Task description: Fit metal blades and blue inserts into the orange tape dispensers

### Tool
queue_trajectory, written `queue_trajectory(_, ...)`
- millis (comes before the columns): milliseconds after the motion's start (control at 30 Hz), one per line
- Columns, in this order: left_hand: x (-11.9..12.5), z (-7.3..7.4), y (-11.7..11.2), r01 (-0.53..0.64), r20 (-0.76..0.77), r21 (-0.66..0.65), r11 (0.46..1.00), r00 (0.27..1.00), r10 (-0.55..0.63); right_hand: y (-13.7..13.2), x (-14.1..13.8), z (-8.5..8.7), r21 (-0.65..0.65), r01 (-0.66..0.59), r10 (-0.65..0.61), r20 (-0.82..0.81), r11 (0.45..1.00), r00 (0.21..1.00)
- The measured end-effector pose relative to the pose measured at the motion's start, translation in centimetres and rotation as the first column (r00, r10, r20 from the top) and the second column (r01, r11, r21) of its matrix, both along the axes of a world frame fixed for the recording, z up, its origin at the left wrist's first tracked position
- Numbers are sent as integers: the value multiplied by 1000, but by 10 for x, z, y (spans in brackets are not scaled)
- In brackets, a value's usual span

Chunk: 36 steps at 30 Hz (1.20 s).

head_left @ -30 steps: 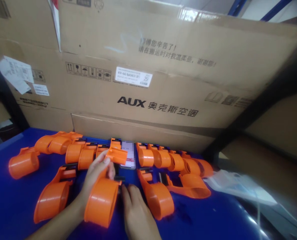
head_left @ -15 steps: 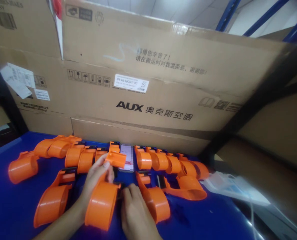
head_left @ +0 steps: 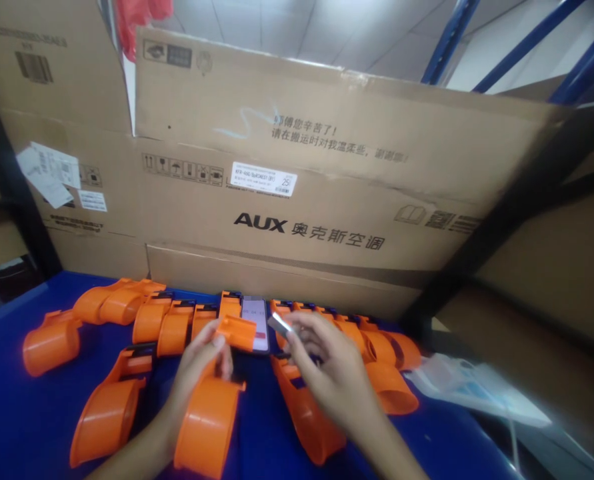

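Observation:
My left hand (head_left: 201, 363) grips an orange tape dispenser (head_left: 207, 421) by its upper part, thumb near its orange flap (head_left: 237, 332). My right hand (head_left: 327, 370) is raised over the table and pinches a small flat grey metal piece (head_left: 279, 325) between thumb and fingers, just right of the flap. A phone (head_left: 255, 323) lies on the blue table (head_left: 21, 413) right behind both hands. More orange dispensers surround the hands: one at the left (head_left: 107, 413) and one under my right hand (head_left: 309, 420).
A row of several orange dispensers (head_left: 147, 317) lines the table's back, against large cardboard boxes (head_left: 307, 193) printed AUX. A clear plastic bag (head_left: 477, 390) lies at the right. A dark shelf post (head_left: 507, 207) slants on the right.
My right hand has lifted from the table beside the held dispenser and now holds a small metal piece up near the flap. The view has tilted slightly upward.

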State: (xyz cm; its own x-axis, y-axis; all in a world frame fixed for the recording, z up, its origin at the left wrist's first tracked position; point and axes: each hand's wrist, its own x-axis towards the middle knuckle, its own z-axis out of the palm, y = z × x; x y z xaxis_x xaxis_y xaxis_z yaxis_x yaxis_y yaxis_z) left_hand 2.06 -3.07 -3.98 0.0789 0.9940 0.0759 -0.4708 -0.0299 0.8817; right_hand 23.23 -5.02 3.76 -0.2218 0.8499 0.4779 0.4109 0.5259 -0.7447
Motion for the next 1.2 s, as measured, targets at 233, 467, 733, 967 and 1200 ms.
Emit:
queue_trajectory(233,12,-7,-8,-30,-9,-74,997,1000,29,26,9,-23,-138,-100,52,-315,985,948)
queue_trajectory(467,19,0,-19,-29,-81,-39,999,996,26,18,14,-33,-279,-137,30,-356,950,934)
queue_trajectory(733,20,1,-18,-7,-100,-35,999,995,3,17,11,-33,-274,-181,76,-354,944,932)
queue_trajectory(967,20,0,-18,0,-100,-23,1000,995,-2,13,13,-31,-269,-184,75,-370,946,926)
queue_trajectory(1200,18,-2,-16,-37,-80,-49,998,996,33,15,19,-36,-261,-146,67,-290,954,955)
